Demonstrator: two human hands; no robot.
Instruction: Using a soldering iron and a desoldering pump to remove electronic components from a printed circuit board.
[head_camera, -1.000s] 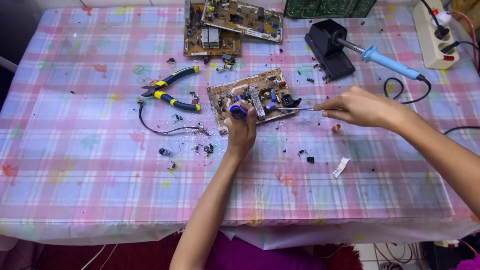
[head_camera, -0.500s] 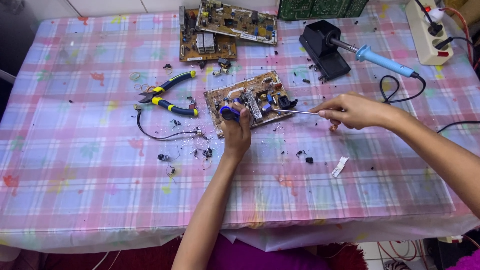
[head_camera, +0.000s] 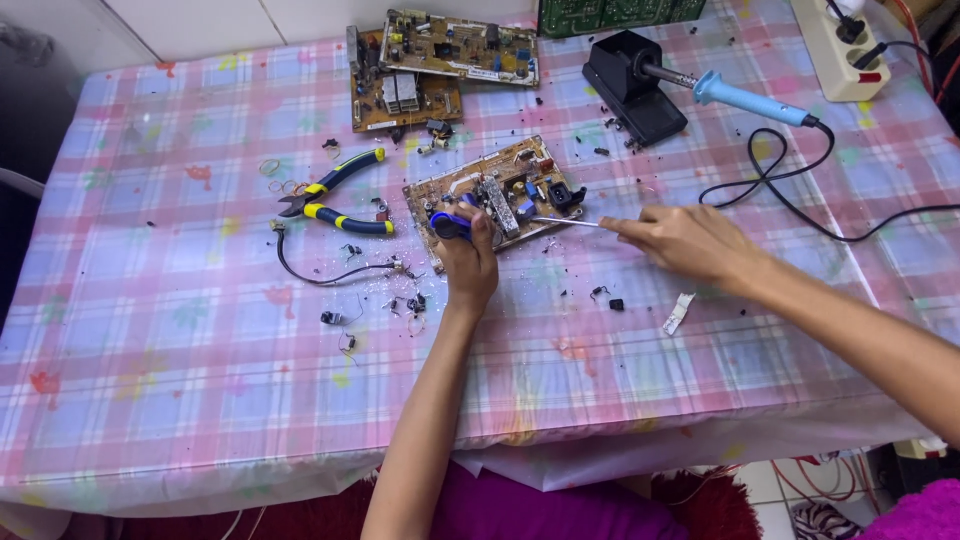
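A brown circuit board (head_camera: 500, 190) lies mid-table with several components on it. My left hand (head_camera: 468, 262) rests at its near edge, fingers closed on a blue-handled tool (head_camera: 447, 224) pressed against the board. My right hand (head_camera: 685, 240) is to the right of the board and holds thin metal tweezers (head_camera: 568, 222) whose tips reach the board's right edge.
Blue-and-yellow pliers (head_camera: 335, 200) and a black wire (head_camera: 320, 275) lie left of the board, with small loose parts (head_camera: 405, 300) nearby. Two more circuit boards (head_camera: 440, 60) sit at the back. A blue soldering iron (head_camera: 745, 98) rests in a black stand (head_camera: 632, 85); a power strip (head_camera: 842, 45) is far right.
Both hands stay on the same board with the same tools. The view has shifted slightly; the tweezers' tips sit a little closer to the board's edge.
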